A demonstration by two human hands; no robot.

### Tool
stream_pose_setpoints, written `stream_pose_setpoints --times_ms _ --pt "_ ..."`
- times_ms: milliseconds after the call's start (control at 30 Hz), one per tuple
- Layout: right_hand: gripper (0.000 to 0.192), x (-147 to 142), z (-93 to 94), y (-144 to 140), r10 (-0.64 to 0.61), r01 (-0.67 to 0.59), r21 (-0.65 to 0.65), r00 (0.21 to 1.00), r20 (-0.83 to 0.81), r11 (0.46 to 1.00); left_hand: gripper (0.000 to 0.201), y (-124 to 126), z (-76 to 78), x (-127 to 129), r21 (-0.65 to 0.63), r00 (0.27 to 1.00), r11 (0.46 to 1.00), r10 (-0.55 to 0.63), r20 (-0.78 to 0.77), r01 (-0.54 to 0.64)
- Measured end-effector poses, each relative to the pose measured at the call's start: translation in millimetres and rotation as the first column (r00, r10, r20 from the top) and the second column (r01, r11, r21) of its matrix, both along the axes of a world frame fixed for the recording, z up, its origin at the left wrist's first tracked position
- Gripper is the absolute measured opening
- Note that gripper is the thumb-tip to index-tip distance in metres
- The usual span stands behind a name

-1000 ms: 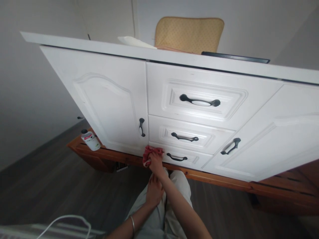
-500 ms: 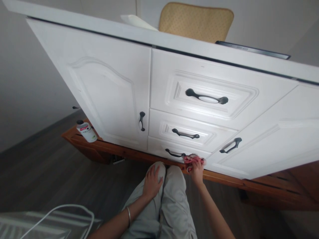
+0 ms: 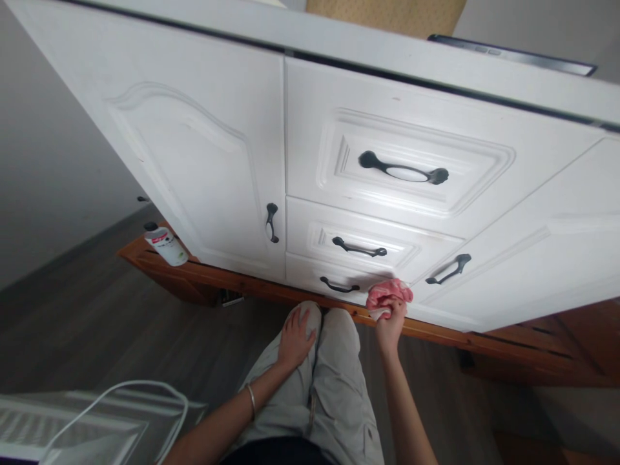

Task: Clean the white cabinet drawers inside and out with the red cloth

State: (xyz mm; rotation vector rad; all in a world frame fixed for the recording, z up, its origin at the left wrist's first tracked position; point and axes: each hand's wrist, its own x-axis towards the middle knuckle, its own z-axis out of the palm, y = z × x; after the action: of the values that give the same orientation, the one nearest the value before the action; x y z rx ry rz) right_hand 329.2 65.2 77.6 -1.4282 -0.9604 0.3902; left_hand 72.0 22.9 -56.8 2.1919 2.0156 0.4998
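Observation:
A crumpled pink and white cloth is bunched in my right hand, whose fingers close around it. It is at the right end of the bottom drawer of a white cabinet; whether it touches the front I cannot tell. Just left of the cloth is that drawer's dark handle. My left hand lies flat on my left knee with its fingers spread, holding nothing. A silver bangle circles the left wrist.
On the brown wooden base at left stands a white bottle with a black cap. A dark flat device lies on the cabinet top, before a tan chair back. A white cable loops at lower left.
My right hand has moved the cloth a little right and up, away from the bottom drawer's handle. My left hand stays on the knee. The view has tilted down and come nearer.

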Motion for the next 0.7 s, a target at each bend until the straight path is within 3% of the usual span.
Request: stream_pose_setpoints --times_ms 133,167,233,300,333,433,500,700 --pt "0.033 -13 -6.3 -39 0.049 -0.046 0.017 0.934 -0.353 0.999 0.065 0 0.0 0 -0.020 1.000 1.000 0.002 0.008 -0.002" --pt "0.040 -15 -12.7 -51 0.094 -0.102 0.008 0.877 -0.471 0.995 0.065 0 -0.5 0 -0.018 1.000 1.000 0.002 0.010 -0.002" --pt "0.051 -18 -33.4 -74 0.138 -0.231 -0.029 0.672 -0.727 0.972 0.065 1 -2.2 0 -0.009 1.000 1.000 -0.001 0.014 0.002" --pt "0.054 -21 -62.5 -96 0.085 -0.323 -0.081 0.469 -0.879 0.943 0.065 1 -4.4 -1 0.003 1.000 1.000 -0.005 0.017 0.005" --pt "0.054 -23 -78.3 -105 0.048 -0.336 -0.109 0.428 -0.902 0.936 0.065 1 -5.6 -1 0.009 1.000 1.000 -0.005 0.018 0.005" --pt "0.055 -31 -118.0 -121 0.029 -0.378 -0.122 0.371 -0.928 0.918 0.065 1 -8.5 -1 0.017 1.000 1.000 -0.004 0.021 0.004" --pt "0.059 -36 -132.2 -122 0.036 -0.408 -0.112 0.339 -0.940 0.906 0.066 1 -9.7 -1 0.022 1.000 1.000 -0.009 0.021 0.009" --pt "0.074 -31 -133.4 -113 0.020 -0.485 -0.132 0.297 -0.955 0.864 0.067 0 -10.1 -1 0.036 1.000 0.999 0.001 0.009 -0.001"
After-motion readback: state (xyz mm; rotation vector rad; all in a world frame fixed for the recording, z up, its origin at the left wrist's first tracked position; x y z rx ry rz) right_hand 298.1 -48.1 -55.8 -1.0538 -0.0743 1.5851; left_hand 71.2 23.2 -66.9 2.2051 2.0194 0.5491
